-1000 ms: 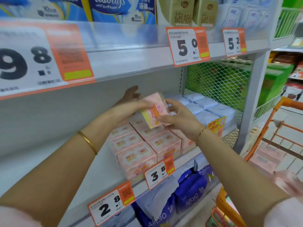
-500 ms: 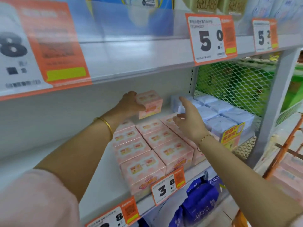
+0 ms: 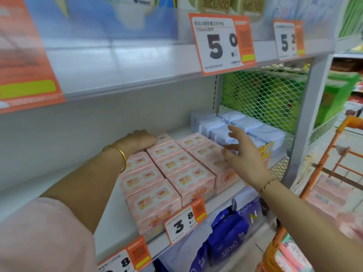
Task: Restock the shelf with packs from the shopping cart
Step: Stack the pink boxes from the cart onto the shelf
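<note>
Pink boxed packs (image 3: 176, 163) stand in three rows on the white middle shelf (image 3: 110, 218). My left hand (image 3: 138, 142) reaches to the back of the rows. Its fingers curl over the rearmost pink pack (image 3: 164, 137), which sits down on the shelf behind the others. My right hand (image 3: 241, 152) hovers just above the right-hand row with fingers spread and nothing in it. The orange shopping cart (image 3: 322, 167) stands at the right with more pink packs (image 3: 326, 195) inside.
Pale blue packs (image 3: 245, 124) fill the shelf right of the pink rows, against a wire mesh panel (image 3: 261, 95). The upper shelf (image 3: 137, 61) overhangs close above my hands. Dark blue bags (image 3: 229, 238) lie on the shelf below. A grey upright post (image 3: 306, 118) separates shelf and cart.
My left hand carried the pink pack from mid-air down to the back of the rows. My right hand let go of it and drew back to the right, fingers spread.
</note>
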Tool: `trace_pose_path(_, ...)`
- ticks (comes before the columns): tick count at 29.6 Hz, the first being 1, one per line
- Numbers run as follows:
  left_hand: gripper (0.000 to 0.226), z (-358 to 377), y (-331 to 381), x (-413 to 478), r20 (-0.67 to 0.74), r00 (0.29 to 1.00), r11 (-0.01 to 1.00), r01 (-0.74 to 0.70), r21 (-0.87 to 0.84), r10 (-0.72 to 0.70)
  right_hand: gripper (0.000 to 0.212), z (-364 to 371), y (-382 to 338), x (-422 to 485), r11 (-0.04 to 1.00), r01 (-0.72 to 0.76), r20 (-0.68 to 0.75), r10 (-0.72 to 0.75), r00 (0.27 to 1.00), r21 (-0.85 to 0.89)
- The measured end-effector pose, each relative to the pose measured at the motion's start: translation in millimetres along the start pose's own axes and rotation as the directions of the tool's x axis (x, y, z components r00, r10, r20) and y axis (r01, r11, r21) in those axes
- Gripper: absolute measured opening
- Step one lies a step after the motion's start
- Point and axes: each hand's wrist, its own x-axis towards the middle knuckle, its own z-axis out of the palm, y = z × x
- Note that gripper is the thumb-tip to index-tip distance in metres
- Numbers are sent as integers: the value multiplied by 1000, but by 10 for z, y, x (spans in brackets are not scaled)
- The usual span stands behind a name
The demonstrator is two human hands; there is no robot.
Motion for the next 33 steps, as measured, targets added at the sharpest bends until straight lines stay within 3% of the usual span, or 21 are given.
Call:
trace_pose_path(3,47,73,325,-130,-202,975,995,-91,36,97,61,-191,24,-135,999,-48,-20,48,999,-23)
trace_pose_path(5,45,199,687,-299,-294,918,960,-279,-5,266,57,-370,113,-240,995,-84,-53,82,995,-47)
trace_pose_path(7,47,397,1051,-499,-287,858,883,-463,-75,426,53,-599,286,-322,986,-124,-107,113,988,-107)
trace_pose_path(10,51,753,1514,-811,-195,798,781,-600,-175,570,47,-1032,627,-419,934,-257,-249,195,949,-249)
trace_pose_path(12,57,918,1713,-994,-176,738,716,-674,-182,651,45,-1287,821,-444,861,-383,-366,256,895,-334)
trace_pose_path(14,47,1128,1992,-1107,-159,706,674,-707,-216,690,45,-1584,1137,-467,759,-532,-477,334,813,-375)
trace_pose_path(16,37,1226,2062,-1148,-158,710,668,-701,-251,686,49,-1673,1375,-437,656,-617,-458,429,779,-434)
trace_pose_path(18,38,1363,2093,-1131,-118,706,666,-701,-257,698,45,-1676,1589,-432,556,-640,-336,555,761,-531)
trace_pose_path(20,35,1445,2067,-1113,-88,694,657,-709,-258,714,43,-1618,1757,-452,549,-629,-250,610,752,-550)
trace_pose_path(25,34,1459,2039,-1169,-57,710,672,-686,-278,702,37,-1596,1922,-505,680,-610,-257,555,791,-408)
trace_pose_path(28,38,1424,2053,-1262,-31,720,683,-671,-288,693,55,-1631,1817,-584,696,-592,-295,513,806,-408)
trace_pose_path(31,39,1391,2079,-1354,-52,709,660,-679,-322,703,59,-1753,1497,-656,664,-508,-477,250,842,-549)
trace_pose_path(33,48,1355,2099,-1463,-36,689,612,-666,-427,724,55,-1843,1109,-696,729,-481,-587,136,798,-487)
